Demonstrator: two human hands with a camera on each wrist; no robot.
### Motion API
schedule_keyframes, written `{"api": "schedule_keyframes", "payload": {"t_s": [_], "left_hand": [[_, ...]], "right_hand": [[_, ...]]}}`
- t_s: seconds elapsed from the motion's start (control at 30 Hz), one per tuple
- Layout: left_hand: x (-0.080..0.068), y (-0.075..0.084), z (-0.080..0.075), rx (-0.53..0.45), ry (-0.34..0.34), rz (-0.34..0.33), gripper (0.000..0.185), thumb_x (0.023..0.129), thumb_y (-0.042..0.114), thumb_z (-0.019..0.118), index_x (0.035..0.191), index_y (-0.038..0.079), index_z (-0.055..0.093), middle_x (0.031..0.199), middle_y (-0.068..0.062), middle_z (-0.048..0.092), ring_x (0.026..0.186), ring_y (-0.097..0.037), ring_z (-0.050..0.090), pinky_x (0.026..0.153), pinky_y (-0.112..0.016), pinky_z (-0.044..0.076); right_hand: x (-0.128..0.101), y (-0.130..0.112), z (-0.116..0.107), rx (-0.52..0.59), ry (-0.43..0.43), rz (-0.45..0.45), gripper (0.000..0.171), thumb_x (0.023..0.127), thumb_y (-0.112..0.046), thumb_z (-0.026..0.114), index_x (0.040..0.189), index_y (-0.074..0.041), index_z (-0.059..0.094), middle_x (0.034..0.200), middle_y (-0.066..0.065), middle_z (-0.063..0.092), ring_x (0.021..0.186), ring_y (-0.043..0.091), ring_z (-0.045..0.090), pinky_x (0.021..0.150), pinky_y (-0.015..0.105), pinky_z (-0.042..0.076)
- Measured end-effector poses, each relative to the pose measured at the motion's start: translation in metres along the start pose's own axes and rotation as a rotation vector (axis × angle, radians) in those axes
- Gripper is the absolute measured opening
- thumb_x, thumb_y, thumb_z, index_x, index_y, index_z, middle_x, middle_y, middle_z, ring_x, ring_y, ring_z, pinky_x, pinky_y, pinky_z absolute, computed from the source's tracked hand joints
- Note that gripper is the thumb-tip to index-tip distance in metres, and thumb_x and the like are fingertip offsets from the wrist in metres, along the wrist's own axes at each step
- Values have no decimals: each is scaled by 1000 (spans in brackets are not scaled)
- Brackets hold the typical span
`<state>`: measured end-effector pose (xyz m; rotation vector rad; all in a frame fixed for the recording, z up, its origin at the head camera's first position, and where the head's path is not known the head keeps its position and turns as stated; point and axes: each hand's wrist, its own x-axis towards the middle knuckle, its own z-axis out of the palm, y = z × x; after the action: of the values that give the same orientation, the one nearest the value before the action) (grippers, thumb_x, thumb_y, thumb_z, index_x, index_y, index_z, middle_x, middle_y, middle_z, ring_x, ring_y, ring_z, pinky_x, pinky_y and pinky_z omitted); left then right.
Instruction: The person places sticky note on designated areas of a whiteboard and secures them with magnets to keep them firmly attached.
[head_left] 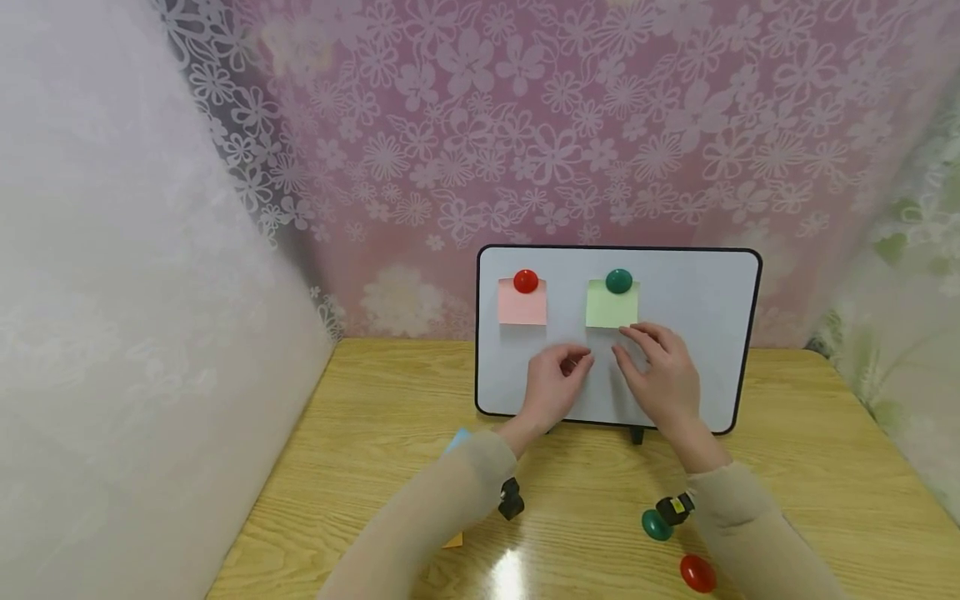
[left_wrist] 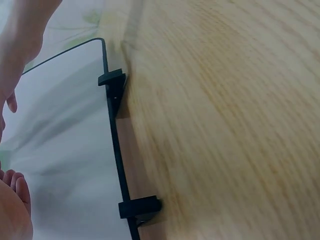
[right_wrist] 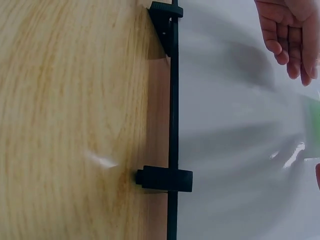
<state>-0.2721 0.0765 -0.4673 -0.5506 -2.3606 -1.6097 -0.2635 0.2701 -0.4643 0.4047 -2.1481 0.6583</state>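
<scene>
A small whiteboard [head_left: 697, 292] with a black frame and rounded corners is stood upright on a wooden table [head_left: 810, 450], held by two black clip feet [right_wrist: 167, 179]. Two notes are pinned on the whiteboard: a pink note [head_left: 522, 305] under a red magnet [head_left: 526, 281] at upper left, a green note [head_left: 611, 307] under a green magnet [head_left: 618, 281] to its right.

Both hands are held in front of the lower middle of the whiteboard. The left hand [head_left: 555, 387] is seen with fingers curled toward the thumb, as if pinching; nothing can be made out between them, so its grip cannot be told. The right hand [head_left: 660, 371] is seen with fingers loosely bent, tips just below the green note's lower edge; contact with the whiteboard or note cannot be told, and nothing is seen grasped.

In front of the whiteboard, near the right sleeve, a second green magnet [head_left: 656, 525] and a second red magnet [head_left: 697, 573] are laid on the table. A blue scrap [head_left: 456, 439] and an orange scrap [head_left: 453, 541] are mostly hidden by the left sleeve.

In the wrist views only the whiteboard's lower edge, clip feet and fingertips are shown; the left one is blurred.
</scene>
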Motion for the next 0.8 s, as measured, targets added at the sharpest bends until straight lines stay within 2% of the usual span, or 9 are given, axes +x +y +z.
{"api": "schedule_keyframes", "payload": {"t_s": [0.23,0.4,0.67,0.8], "left_hand": [[-13,-12,-2,18,-49,20,17,105,20,72,113,8,83,96,6,75,81,0,61,74,-18,52],[-22,-21,-4,74,-82,57,17,105,19,72,111,8,83,97,4,76,81,0,61,74,-17,52],[-35,-29,-7,119,-158,84,18,106,20,70,113,8,82,97,4,76,82,1,62,75,-16,52],[-42,-31,-9,125,-186,102,19,106,20,70,115,7,82,100,2,77,84,0,63,77,-16,53]], "right_hand": [[-8,0,1,11,-1,4,35,89,-11,88,121,0,78,122,21,70,98,40,65,76,52,55],[-17,1,1,21,-10,-3,33,88,-9,89,118,0,79,119,20,71,90,36,64,72,49,53],[-30,1,1,51,-76,-14,30,90,-11,88,117,-4,80,115,15,72,92,31,65,70,45,55],[-34,0,1,60,-114,-20,28,90,-10,87,117,-4,80,114,11,73,91,27,65,70,39,54]]}}
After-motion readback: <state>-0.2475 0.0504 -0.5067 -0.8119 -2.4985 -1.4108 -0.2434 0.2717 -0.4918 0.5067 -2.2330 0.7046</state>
